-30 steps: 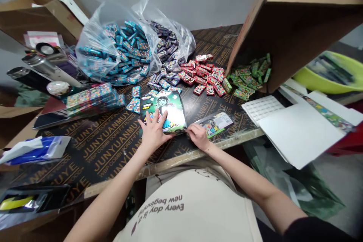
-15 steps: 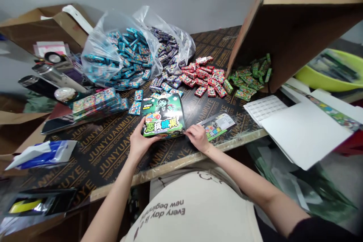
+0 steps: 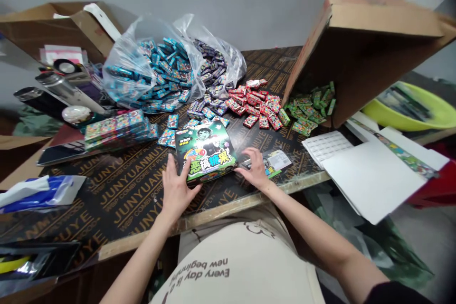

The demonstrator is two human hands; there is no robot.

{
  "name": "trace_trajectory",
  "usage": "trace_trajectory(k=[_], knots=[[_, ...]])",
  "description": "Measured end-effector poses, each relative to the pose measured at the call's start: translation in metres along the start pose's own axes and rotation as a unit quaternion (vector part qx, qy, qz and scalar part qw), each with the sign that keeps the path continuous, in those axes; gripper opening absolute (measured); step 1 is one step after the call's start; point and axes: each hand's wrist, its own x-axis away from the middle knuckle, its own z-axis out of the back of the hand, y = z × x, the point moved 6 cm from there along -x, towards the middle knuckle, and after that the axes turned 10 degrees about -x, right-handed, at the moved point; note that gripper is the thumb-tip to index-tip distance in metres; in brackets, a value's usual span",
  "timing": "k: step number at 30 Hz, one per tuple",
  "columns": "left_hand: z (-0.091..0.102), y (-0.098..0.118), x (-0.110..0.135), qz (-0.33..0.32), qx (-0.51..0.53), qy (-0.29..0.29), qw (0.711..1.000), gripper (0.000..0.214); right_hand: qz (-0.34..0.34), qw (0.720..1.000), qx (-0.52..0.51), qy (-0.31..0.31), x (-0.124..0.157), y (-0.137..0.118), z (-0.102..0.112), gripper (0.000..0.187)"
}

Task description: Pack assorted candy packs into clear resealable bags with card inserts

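A green and black candy box (image 3: 206, 149) with its printed lid closed lies on the dark table in front of me. At its left front corner is my left hand (image 3: 177, 185), fingers spread, index fingertip on the lid edge and thumb by the front side. My right hand (image 3: 255, 171) is at the right front corner, fingers apart and curved, the thumb close to or touching the box. Partly under the right hand lies a flat printed card (image 3: 280, 160). Just behind the box are small blue candy packs (image 3: 166, 137).
Plastic bags hold blue packs (image 3: 167, 69) and purple packs (image 3: 213, 64). Red packs (image 3: 254, 99) and green packs (image 3: 309, 107) lie in piles, the green ones by a tilted cardboard box (image 3: 384, 23). Stacked packs (image 3: 114, 128) stand left; white sheets (image 3: 374, 175) overhang the right edge.
My left hand has loosened from the box's side and spread its fingers. The right hand's fingers have opened from a pinch at the corner. The box has turned slightly.
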Motion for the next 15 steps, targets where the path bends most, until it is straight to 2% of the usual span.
trace_trajectory(k=[2,5,7,10,12,13,14,15], knots=[[0.007,0.013,-0.009,-0.075,-0.047,-0.021,0.996,0.084,0.071,0.994,0.02,-0.076,-0.018,-0.016,0.006,0.076],[0.002,0.033,-0.013,-0.188,-0.071,-0.068,0.977,0.08,0.197,0.948,0.054,-0.243,-0.025,-0.038,-0.008,0.075],[-0.005,0.037,-0.012,-0.203,-0.068,-0.077,0.974,0.07,0.216,0.93,0.071,-0.289,-0.021,-0.042,-0.017,0.072],[-0.011,0.031,-0.008,-0.194,0.013,-0.094,0.976,0.065,0.189,0.93,0.028,-0.313,-0.012,-0.039,-0.024,0.071],[-0.01,0.019,-0.011,-0.142,0.142,-0.105,0.974,0.064,0.124,0.942,-0.064,-0.305,-0.013,-0.031,-0.026,0.07],[-0.008,0.007,-0.015,-0.068,0.237,-0.091,0.965,0.064,0.063,0.951,-0.126,-0.276,-0.017,-0.025,-0.026,0.067],[-0.007,-0.006,-0.018,0.03,0.341,-0.064,0.937,0.063,-0.015,0.953,-0.196,-0.232,-0.022,-0.016,-0.026,0.064],[-0.008,-0.018,-0.019,0.133,0.435,-0.031,0.89,0.06,-0.1,0.941,-0.267,-0.18,-0.025,-0.008,-0.027,0.06]])
